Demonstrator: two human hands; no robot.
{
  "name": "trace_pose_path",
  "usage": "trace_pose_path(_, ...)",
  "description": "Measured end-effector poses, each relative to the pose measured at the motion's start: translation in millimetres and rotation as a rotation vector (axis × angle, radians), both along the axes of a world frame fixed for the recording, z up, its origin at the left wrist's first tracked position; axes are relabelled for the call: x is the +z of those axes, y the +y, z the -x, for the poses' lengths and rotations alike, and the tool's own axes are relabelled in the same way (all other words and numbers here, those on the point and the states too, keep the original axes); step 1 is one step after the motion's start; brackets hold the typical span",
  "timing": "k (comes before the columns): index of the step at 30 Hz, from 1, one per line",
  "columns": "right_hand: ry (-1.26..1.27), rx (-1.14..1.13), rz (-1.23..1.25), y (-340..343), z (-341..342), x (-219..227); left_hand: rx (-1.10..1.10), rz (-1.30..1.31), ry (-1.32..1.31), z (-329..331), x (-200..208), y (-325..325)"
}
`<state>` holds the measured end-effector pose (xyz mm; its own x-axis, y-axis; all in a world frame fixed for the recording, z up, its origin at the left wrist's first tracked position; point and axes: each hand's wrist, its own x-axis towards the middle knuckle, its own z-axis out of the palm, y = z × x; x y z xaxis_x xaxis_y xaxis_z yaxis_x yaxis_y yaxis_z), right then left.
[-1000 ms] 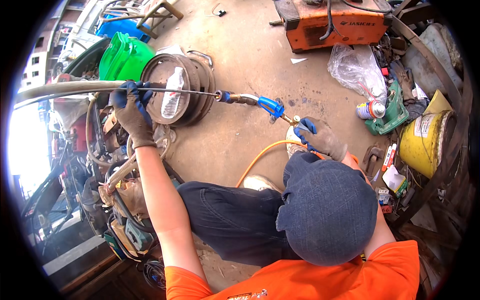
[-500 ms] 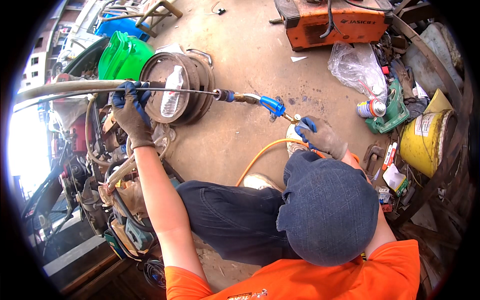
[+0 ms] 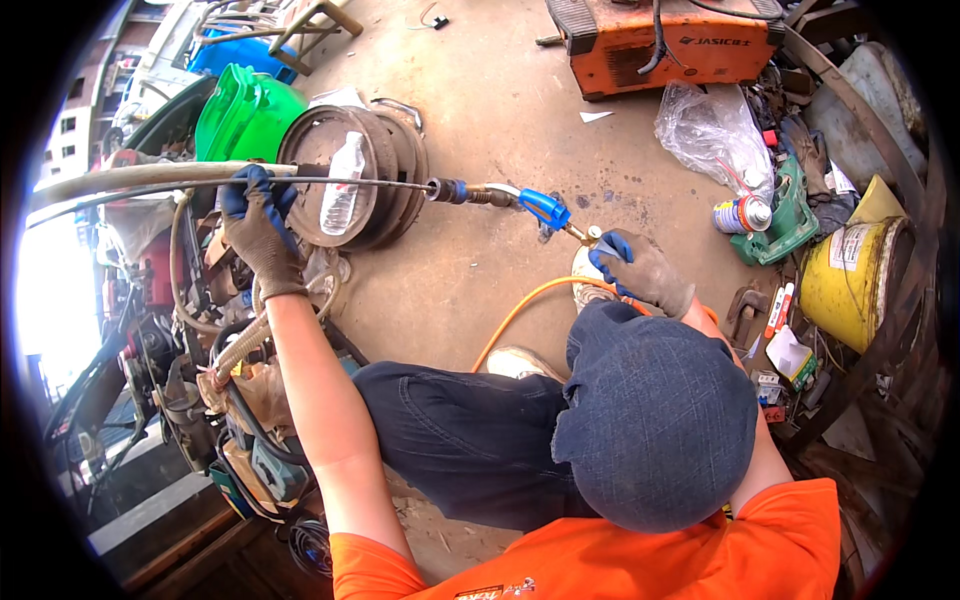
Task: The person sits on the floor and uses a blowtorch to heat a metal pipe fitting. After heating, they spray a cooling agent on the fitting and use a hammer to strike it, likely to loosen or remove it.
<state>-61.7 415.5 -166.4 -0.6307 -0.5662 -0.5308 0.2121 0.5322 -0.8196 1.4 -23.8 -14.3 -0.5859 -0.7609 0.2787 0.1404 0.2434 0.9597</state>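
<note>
My gloved left hand (image 3: pixel 265 230) is closed around a long thin dark rod (image 3: pixel 385 183) at the left. A thick pale tube (image 3: pixel 130 180) runs along the rod and also passes at my fingers; whether I grip it too cannot be told. The rod's right end meets the dark, ringed head of a blue-and-brass hose-fed tool (image 3: pixel 545 209), probably a gas torch. My gloved right hand (image 3: pixel 643 270) is closed around the tool's rear end, by its brass fitting. An orange hose (image 3: pixel 530 302) curves away below that hand. My fingers partly hide the grip.
A rusty wheel rim (image 3: pixel 385 215) bearing a clear plastic bottle (image 3: pixel 344 185) lies under the rod. Beyond are a green bucket (image 3: pixel 245 115) and an orange machine (image 3: pixel 670 50). At right lie a spray can (image 3: pixel 742 215), a yellow bucket (image 3: pixel 850 265) and scrap. A capped head partly blocks the view.
</note>
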Motion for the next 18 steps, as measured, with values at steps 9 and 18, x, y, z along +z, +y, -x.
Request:
trace_pose_path(9, -0.007, -0.002, 0.014, 0.0, 0.8, 1.5, 0.044, 0.050, -0.048, 1.6, 3.7, 4.8)
trace_pose_path(18, 0.008, -0.004, 0.044, 0.9, 0.0, 0.5, 0.034, 0.047, -0.041, 1.9, 1.4, -0.6)
